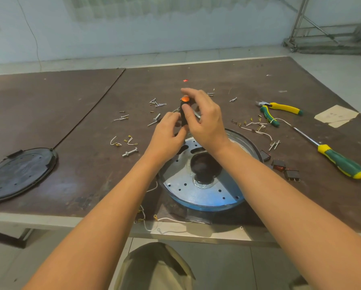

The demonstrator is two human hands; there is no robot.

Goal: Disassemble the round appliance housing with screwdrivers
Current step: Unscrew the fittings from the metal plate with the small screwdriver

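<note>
Right hand (202,120) grips black screwdriver handle with orange cap (184,109), held upright above far rim of round housing (204,185). Left hand (167,132) pinches lower end of same handle; tip hidden. Housing lies on brown table (81,122) near front edge. Loose screws (157,103) beyond hands. Green-yellow screwdriver (340,161) and pliers (280,110) at right. Black round cover (18,174) at far left.

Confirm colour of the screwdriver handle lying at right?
Green with yellow ends, screwdriver, head view.
</note>
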